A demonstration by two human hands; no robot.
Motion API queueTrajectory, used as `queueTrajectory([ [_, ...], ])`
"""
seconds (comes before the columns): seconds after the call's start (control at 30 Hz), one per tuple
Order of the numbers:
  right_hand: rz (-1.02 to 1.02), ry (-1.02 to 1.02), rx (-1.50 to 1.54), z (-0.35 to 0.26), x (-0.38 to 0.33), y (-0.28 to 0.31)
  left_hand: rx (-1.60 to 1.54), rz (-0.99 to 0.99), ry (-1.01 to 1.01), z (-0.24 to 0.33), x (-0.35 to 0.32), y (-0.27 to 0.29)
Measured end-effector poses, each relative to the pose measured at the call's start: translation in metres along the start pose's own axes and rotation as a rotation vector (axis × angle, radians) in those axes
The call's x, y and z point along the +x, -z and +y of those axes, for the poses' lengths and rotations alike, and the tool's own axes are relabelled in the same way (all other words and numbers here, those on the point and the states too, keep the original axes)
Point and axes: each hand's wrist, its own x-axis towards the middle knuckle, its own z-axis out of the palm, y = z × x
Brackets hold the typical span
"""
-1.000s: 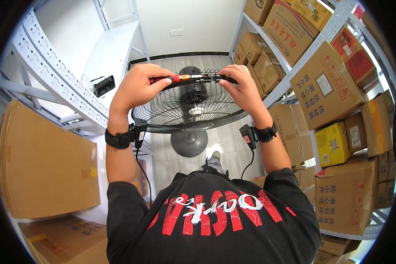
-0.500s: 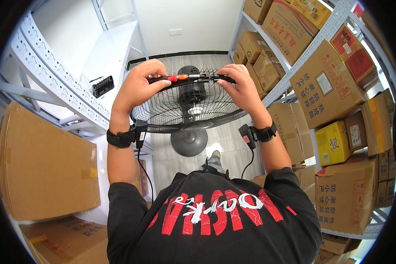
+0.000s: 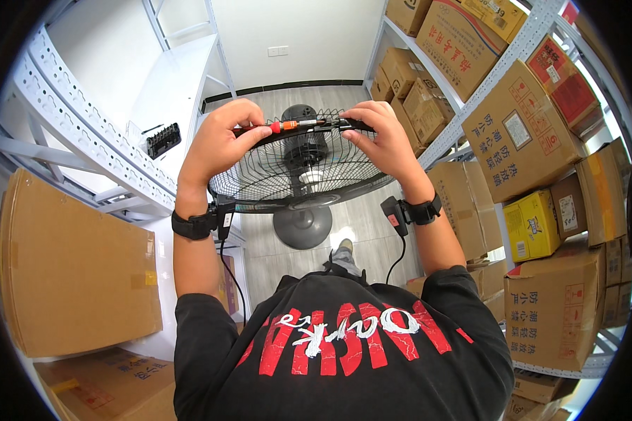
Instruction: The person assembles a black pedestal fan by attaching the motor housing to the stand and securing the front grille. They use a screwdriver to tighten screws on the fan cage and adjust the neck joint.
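Note:
A black standing fan with a wire grille (image 3: 260,172) is in front of me, its round base (image 3: 302,226) on the floor. My left hand (image 3: 223,140) is closed around the handle of a screwdriver (image 3: 288,125) with a red and orange grip, held level along the grille's top rim. Its metal shaft points right, toward a small black clip (image 3: 336,123) on the rim. Beyond the clip, my right hand (image 3: 385,140) pinches the rim between thumb and fingers. Whether the screwdriver's tip touches the clip is too small to tell.
A black bit holder (image 3: 163,141) lies on the white shelf (image 3: 179,77) at left. Cardboard boxes (image 3: 84,259) stand nearer me on that side. On the right, metal racks hold stacked cartons (image 3: 519,133) and a yellow box (image 3: 531,226). Cables hang from both wrist straps.
Both hands stay at the grille's top rim. The left hand and the screwdriver's handle have shifted very slightly; the grip on each side is the same.

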Motion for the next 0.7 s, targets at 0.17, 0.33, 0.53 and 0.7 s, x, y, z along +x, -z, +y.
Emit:
queueTrajectory([
  [0.17,0.003,-0.004,-0.02,0.003,-0.001,0.0,0.185,-0.003,-0.051,0.012,0.001,-0.002],
  [0.33,0.009,0.0,-0.016,0.002,0.0,0.001,0.175,0.051,-0.04,0.018,0.002,-0.004],
  [0.53,-0.001,-0.014,0.002,0.004,-0.002,0.0,0.196,0.032,-0.001,0.004,0.001,-0.001],
  [0.7,0.033,-0.028,0.032,0.007,-0.002,-0.001,0.229,0.003,0.081,0.01,-0.01,0.009],
])
